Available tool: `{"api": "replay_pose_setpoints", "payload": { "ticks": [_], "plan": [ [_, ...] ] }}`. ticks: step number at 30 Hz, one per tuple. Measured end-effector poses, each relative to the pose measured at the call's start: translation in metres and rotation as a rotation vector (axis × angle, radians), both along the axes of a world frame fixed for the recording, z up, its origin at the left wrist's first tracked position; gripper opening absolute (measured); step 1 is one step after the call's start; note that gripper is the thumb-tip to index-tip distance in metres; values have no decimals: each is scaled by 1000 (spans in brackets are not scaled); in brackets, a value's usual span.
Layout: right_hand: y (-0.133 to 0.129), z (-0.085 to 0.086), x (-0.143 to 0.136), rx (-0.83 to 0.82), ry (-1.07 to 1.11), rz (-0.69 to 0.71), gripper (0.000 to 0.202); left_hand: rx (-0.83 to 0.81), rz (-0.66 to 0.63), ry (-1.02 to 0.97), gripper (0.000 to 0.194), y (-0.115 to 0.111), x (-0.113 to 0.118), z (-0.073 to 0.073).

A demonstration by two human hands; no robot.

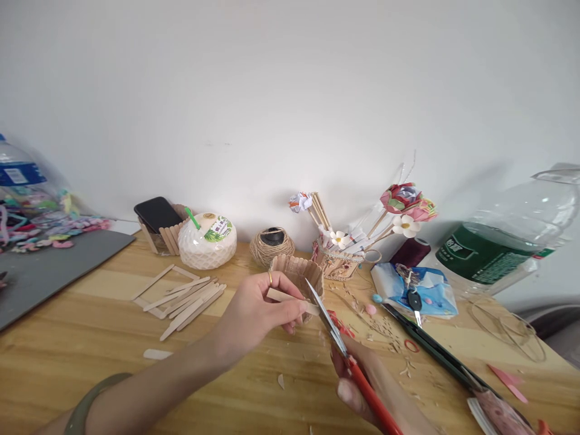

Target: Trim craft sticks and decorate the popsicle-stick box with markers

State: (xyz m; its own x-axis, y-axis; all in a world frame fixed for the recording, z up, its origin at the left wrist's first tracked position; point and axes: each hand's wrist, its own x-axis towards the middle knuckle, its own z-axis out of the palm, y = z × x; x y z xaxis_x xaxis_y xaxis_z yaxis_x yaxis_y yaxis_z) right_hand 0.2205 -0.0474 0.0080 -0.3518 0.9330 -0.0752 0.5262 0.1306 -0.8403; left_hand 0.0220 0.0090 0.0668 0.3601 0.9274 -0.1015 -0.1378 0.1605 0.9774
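Pinched between the thumb and fingers of my left hand (267, 311) is a flat wooden craft stick (312, 309), its free end pointing right. My right hand (362, 386) is closed on red-handled scissors (333, 329). Their blades are parted and lie at the stick's free end; whether they touch it I cannot tell. Just behind my left hand stands a small box made of craft sticks (296, 270), partly hidden by my fingers. Several loose craft sticks (194, 302) are piled left of my hands, beside a stick frame (154, 283).
Along the wall stand a phone (157, 214) in a stick holder, a coconut with a straw (207, 244), a twine ball (272, 244) and a flower box (339, 266). At right are a tissue pack (417, 290), a large bottle (493, 248) and a dark green rod (444, 350). Wood scraps (385, 329) litter the table.
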Motion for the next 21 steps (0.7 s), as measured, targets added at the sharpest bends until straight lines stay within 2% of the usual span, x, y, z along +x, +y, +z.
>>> {"api": "replay_pose_setpoints", "payload": {
  "ticks": [6, 14, 21],
  "plan": [
    [-6, 16, -14, -42, 66, -82, 61, 38, 37, -52, 10, 5, 1, -2],
    [-1, 10, -16, -23, 112, -80, 62, 21, 17, -81, 11, 5, -3, 0],
    [4, 9, -9, -160, 241, -100, 66, -6, 0, -119, 12, 5, -3, 2]
  ]
}}
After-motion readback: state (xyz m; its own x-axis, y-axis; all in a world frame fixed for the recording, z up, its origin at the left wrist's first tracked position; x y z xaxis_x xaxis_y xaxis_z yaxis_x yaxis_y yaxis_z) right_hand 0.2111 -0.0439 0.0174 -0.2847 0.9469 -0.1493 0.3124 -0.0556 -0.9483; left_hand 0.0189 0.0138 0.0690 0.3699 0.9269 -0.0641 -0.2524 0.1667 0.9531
